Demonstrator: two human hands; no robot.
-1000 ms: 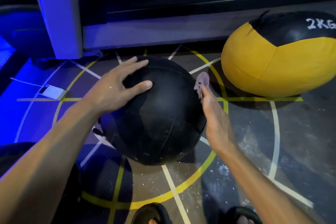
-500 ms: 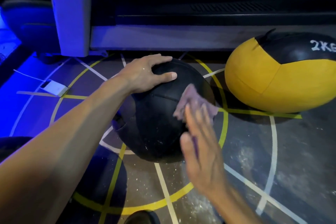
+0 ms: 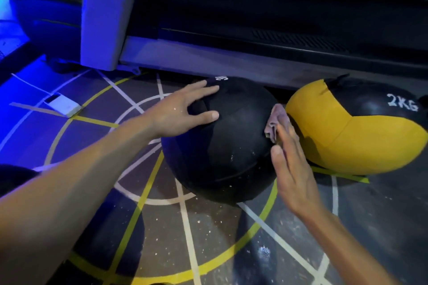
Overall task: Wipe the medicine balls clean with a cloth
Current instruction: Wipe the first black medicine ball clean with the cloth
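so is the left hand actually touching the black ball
Touching. The head view shows the left hand lying flat on the upper left of the black ball, fingers spread straight across its surface with no gap showing beneath them.

left hand (image 3: 183,111): flat, fingers spread | right hand (image 3: 293,169): flat, fingers straight

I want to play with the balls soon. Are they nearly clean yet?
Not yet. The left hand steadies the big black medicine ball while the right hand presses a small pinkish cloth on its side. White specks still dot it. The yellow-and-black 2KG ball waits untouched.
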